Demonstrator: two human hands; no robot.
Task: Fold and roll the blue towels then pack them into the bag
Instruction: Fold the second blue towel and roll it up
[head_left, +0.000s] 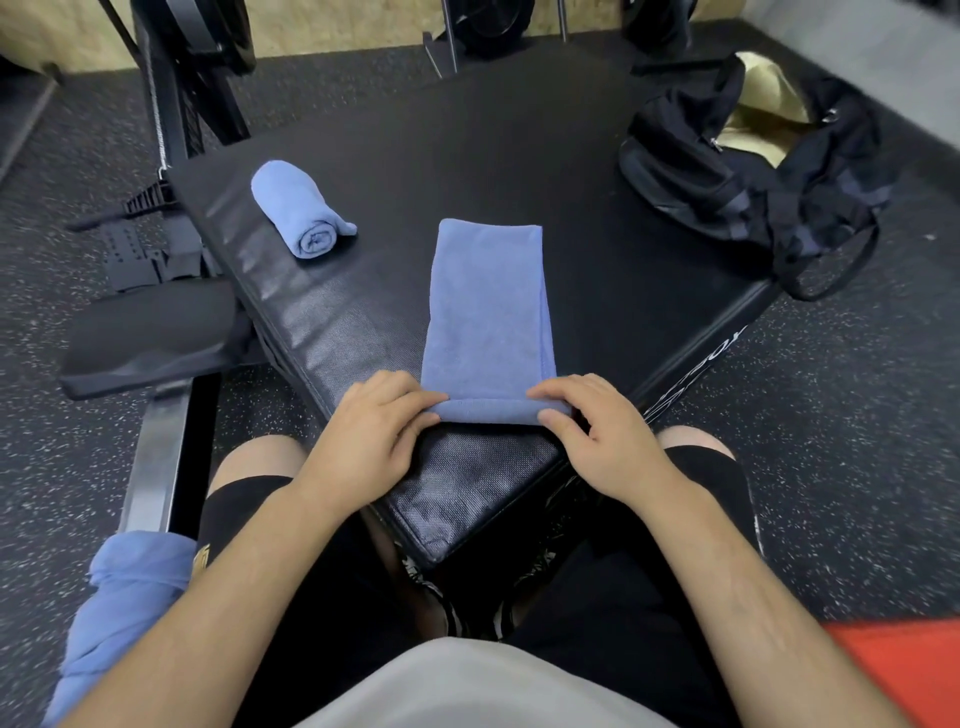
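From the head view, looking down, a folded towel (488, 312) lies as a long blue strip on the black padded table (467, 156), running from me toward the far side. Its near end is turned over into a small roll. My left hand (374, 431) grips the roll's left end and my right hand (597, 431) its right end, fingers curled over the top and thumbs on the near side. A rolled towel (298, 210) sits far left on the table, well apart. The black bag (748, 171) lies open at the far right corner. More blue towels (124, 597) are bunched by my left knee.
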